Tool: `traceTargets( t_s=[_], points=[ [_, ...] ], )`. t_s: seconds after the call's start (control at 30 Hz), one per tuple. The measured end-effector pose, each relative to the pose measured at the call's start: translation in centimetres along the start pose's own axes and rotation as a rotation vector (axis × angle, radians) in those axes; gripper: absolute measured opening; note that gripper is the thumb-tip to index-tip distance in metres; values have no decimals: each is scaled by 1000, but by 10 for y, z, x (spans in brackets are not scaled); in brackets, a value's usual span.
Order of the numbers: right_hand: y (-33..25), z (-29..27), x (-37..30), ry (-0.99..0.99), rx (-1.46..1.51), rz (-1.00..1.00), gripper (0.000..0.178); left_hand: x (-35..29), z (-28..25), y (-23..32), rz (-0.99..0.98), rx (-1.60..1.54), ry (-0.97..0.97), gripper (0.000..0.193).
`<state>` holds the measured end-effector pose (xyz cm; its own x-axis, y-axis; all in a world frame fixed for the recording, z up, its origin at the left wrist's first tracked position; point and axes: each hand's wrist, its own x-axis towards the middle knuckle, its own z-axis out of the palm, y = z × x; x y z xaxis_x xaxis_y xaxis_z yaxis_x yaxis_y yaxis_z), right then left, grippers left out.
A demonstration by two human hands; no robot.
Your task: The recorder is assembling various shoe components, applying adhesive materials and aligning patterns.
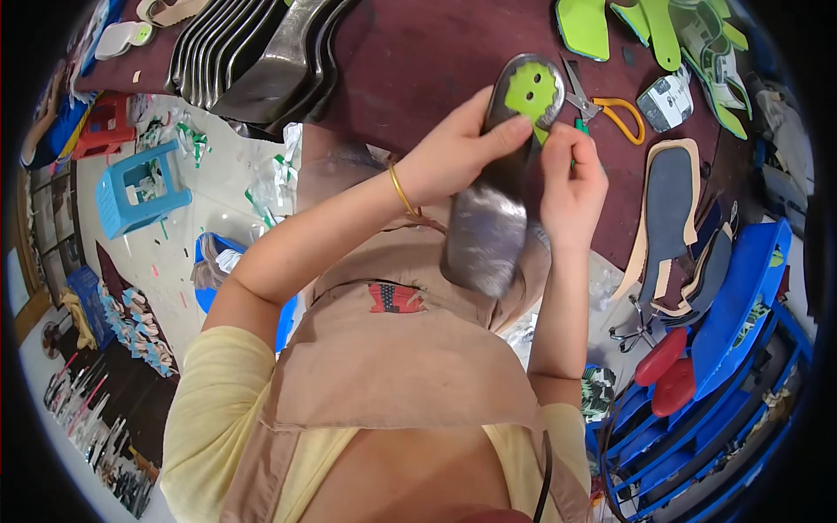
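My left hand [466, 148] grips a glossy black shoe insole [488, 231] below its rounded heel end, thumb across the top face. The insole hangs tilted over my lap, its broad end toward me. On the heel is a bright green patch [534, 87] with two dark holes, framed by the black covering's jagged edge. Close against the heel's right side, my right hand [571, 187] is closed with its fingers pinched; what they hold is hidden. A bit of green shows by those fingers. Just beyond lie scissors [589, 108] with orange handles.
Black insoles [279, 78] are stacked on the dark red table [410, 70] at far left. Green insoles [582, 30] and grey-and-tan sole pieces [670, 187] lie to the right. A blue tray [741, 296] stands at right. A blue stool [118, 202] and a red stool [103, 131] stand left.
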<state>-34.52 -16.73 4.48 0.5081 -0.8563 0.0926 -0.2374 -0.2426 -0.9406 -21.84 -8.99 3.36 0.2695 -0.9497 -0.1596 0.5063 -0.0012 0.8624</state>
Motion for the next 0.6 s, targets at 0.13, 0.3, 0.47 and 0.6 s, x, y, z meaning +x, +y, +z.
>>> traceTargets(
  t_s=[0.13,0.3,0.47,0.6],
  points=[
    [-19,3,-7,40,-548,-384,20,4,-3,6,-21,-33,56,34],
    [-20,-12,3,39,-339,-351,15,-1,5,8,6,-86,83,33],
    [-20,-11,15,-317,571,133,42,-5,8,2,-186,-88,-224,75],
    [-9,-21,19,-491,716,378,57,-11,7,4,-374,-234,-383,83]
  ],
)
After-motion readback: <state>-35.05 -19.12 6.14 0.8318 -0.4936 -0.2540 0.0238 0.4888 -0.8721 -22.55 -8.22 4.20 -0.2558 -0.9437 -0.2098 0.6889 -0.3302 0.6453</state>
